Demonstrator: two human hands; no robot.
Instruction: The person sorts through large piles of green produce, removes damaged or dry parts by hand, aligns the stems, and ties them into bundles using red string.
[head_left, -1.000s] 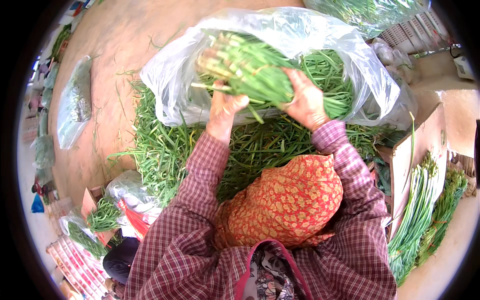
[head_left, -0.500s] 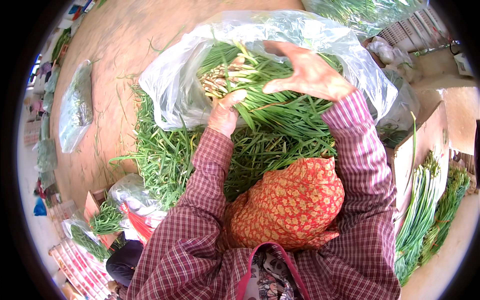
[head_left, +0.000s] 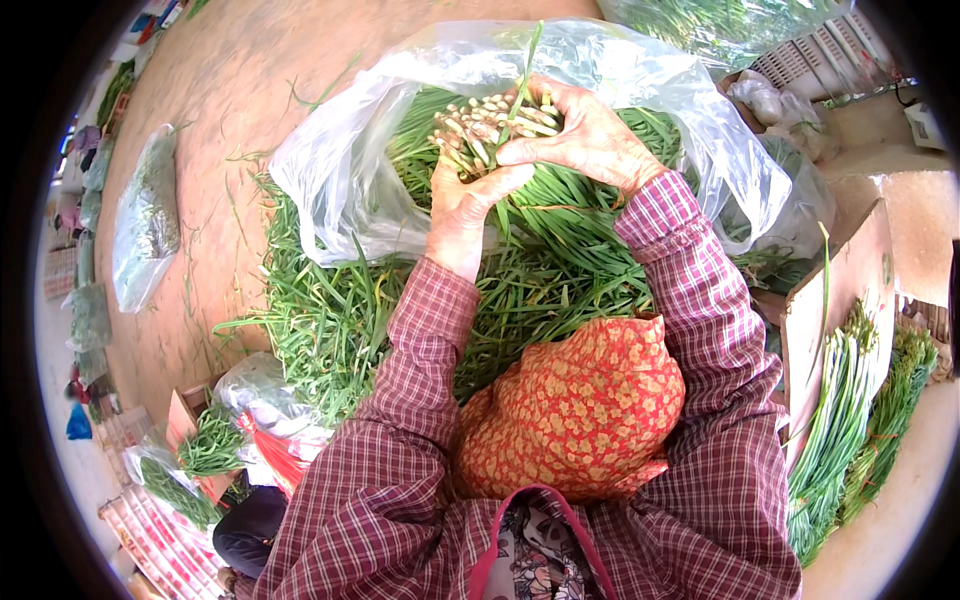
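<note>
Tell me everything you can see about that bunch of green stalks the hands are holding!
The bunch of green stalks is a thick bundle of long, thin, leafy stems, like chives. Their cut ends are pale, whitish-tan and point up toward the camera; the green lengths run down into the clear plastic bag. The left hand grips it from below, the right hand wraps over the top. One loose green blade sticks up past the ends. More loose greens lie beneath.
</note>
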